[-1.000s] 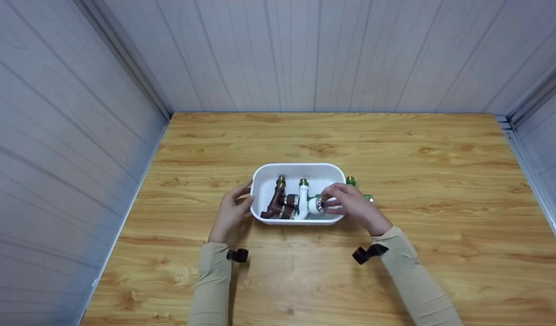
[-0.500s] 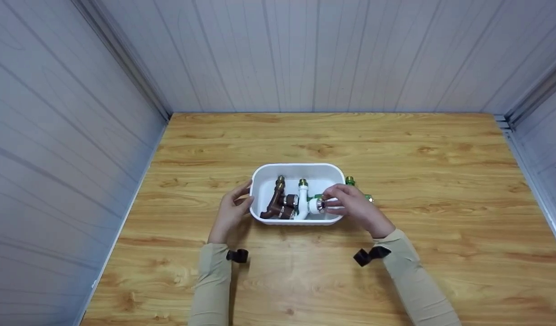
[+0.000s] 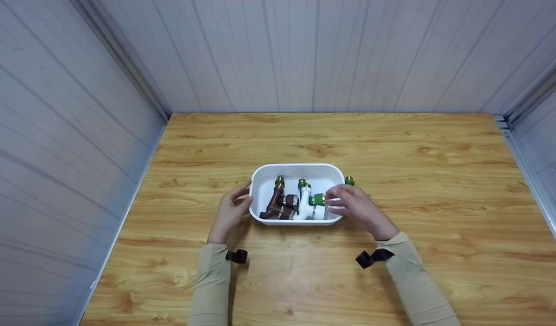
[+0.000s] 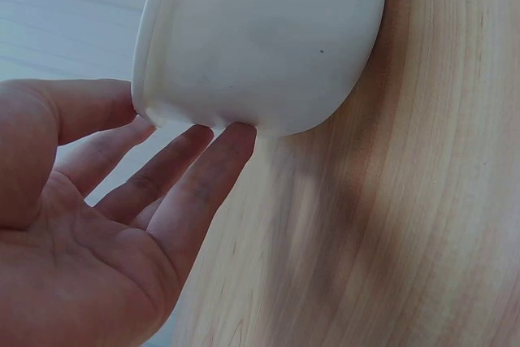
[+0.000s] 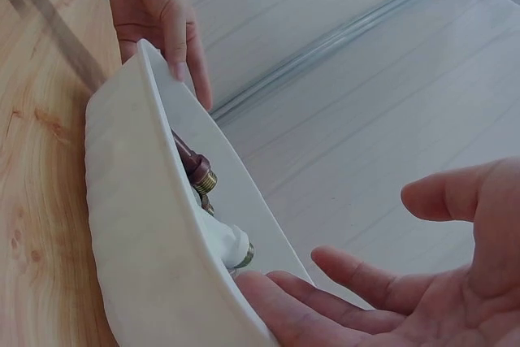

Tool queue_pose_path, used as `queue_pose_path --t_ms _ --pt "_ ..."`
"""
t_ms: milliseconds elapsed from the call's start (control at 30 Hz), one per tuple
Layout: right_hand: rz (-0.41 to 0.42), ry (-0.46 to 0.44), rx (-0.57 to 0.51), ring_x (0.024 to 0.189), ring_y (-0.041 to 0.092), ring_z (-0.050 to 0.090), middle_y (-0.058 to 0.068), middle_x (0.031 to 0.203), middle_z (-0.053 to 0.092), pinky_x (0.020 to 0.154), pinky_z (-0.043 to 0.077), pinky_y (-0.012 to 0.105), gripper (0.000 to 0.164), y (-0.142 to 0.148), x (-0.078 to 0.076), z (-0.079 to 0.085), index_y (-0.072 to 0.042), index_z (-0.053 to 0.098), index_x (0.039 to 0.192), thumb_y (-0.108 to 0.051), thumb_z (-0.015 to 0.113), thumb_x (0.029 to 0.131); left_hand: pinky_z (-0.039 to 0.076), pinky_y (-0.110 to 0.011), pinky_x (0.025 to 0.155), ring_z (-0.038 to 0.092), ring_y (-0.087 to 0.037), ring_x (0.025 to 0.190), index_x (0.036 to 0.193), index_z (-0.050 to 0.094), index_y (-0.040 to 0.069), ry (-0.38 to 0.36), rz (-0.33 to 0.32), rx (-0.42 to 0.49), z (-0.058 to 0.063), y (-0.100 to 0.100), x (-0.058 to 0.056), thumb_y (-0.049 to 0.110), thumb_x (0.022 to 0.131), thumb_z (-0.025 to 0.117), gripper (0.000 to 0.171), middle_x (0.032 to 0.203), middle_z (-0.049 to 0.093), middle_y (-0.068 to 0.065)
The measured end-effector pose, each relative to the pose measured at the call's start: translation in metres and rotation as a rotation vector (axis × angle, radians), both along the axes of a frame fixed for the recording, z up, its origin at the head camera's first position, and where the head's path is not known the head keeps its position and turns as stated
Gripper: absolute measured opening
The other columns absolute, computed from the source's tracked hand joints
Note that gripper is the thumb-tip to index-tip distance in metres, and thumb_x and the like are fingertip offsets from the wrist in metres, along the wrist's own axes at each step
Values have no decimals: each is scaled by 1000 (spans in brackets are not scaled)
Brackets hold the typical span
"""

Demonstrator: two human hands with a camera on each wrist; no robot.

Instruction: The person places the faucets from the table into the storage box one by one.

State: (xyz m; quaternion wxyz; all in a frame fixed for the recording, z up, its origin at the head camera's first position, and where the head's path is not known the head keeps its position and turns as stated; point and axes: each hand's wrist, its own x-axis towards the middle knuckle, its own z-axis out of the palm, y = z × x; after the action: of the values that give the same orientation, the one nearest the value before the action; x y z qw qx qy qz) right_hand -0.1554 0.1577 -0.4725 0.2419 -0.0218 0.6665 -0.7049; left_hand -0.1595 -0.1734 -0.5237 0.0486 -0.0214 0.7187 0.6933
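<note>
My left hand grips the left end of a white plastic bin, its thumb at the rim and its fingers against the outer wall. Brown taps with brass threaded ends lie at the left inside the bin. Beside them lies a white tap, with a green tap handle showing behind it. Over the bin's right end, my right hand has its fingers extended and apart, holding nothing; in the right wrist view its fingers overlap the rim.
Just outside the bin's right end lies another green tap, partly hidden by the right hand. The wooden table runs back to a panelled wall, with side walls left and right.
My right hand has let go of the white tap and drawn slightly back to the right. The tap has settled lower in the bin, uncovering the green handle. The left hand stays at the bin.
</note>
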Motion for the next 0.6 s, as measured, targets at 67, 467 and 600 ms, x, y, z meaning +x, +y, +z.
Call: queue_pose_path --t_ms 67,467,600 --pt "-9 -10 -10 117 44 51 34 124 49 95 49 42 43 0 1 0 16 47 119 -23 43 103 59 -39 73 59 -44 104 138 50 2 -2 1 -1 0 0 0 -5 92 57 47 125 54 -28" --pt "-35 -50 -144 118 42 51 33 125 50 99 46 46 46 8 5 0 15 46 123 -26 48 101 58 -43 76 59 -44 104 137 50 1 0 -2 -6 0 0 -1 -6 91 57 47 124 54 -28" --pt "-56 -43 -162 115 38 53 29 124 52 99 46 45 45 14 7 1 13 47 123 -26 48 101 58 -43 75 59 -44 103 137 50 1 8 -4 -14 1 0 -1 -7 91 57 47 124 54 -29"
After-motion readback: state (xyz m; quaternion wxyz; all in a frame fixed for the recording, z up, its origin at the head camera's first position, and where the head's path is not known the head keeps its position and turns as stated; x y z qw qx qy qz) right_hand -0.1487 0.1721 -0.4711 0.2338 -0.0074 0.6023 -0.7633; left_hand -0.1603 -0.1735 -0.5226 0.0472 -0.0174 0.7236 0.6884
